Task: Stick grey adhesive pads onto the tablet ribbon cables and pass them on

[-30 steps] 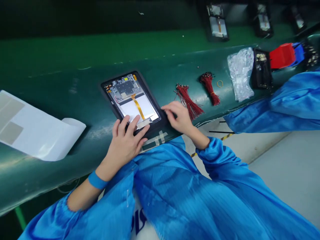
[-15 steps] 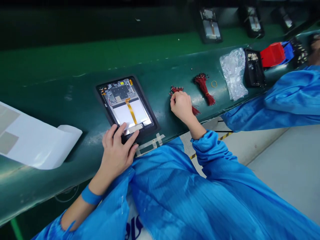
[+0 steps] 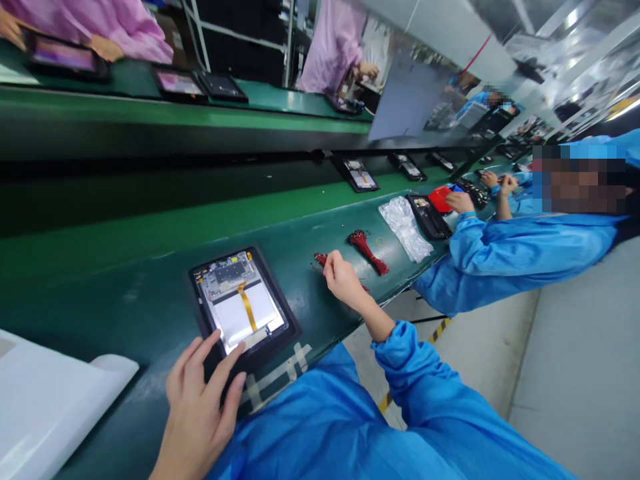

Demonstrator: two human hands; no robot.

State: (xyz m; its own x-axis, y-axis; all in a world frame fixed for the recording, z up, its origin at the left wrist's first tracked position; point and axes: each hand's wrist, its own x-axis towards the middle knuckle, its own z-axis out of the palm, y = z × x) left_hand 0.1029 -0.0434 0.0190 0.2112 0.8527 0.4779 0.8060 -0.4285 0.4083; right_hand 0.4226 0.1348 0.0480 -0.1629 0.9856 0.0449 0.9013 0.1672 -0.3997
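The opened tablet point(image 3: 227, 319) lies flat on the green desk point(image 3: 125, 300). At its 7 o'clock the left hand point(image 3: 200, 407) is spread open, fingertips on the near corner. At its 2 o'clock the right hand point(image 3: 343, 280) is curled shut on the nearer red wire bundle point(image 3: 320, 259); a 2nd bundle point(image 3: 369, 252) lies just beyond. It seems best to pinch 1 wire free cleanly, steadying the tablet and avoiding the orange ribbon point(image 3: 247, 305).

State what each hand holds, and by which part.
Right hand grips thin red wire bundle mid-length; left hand rests on near corner of open black tablet.
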